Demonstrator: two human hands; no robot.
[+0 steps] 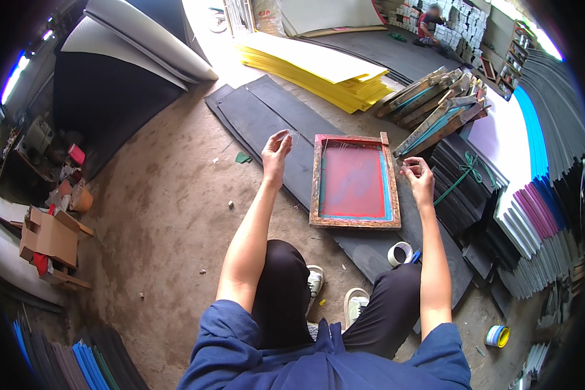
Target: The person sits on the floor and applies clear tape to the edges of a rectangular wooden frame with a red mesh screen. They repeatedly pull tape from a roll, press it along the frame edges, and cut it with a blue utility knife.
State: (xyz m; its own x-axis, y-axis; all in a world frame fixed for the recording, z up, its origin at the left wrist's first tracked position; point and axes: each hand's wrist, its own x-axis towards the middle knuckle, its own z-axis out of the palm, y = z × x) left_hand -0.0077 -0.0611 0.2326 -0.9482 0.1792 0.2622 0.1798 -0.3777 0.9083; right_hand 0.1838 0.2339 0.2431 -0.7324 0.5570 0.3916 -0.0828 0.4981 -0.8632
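A wooden screen frame [354, 222] with red mesh and teal borders lies flat on black sheets [266, 114] in front of my knees. My left hand [276, 155] is raised left of the frame, fingertips pinched on a small end of clear tape strip [292, 134]. My right hand [418, 174] hovers at the frame's right edge, fingers pinched together at the same height. The strip between the hands is too thin and clear to trace. A white tape roll [400, 253] stands on the black sheet by my right knee.
Several more wooden frames [435, 104] lean in a row behind the screen. Yellow sheets [318, 68] are stacked beyond, coloured sheets [539, 208] at the right. A second tape roll [497, 336] lies at the lower right, a cardboard box [49, 237] at the left. Another person [429, 23] sits far back.
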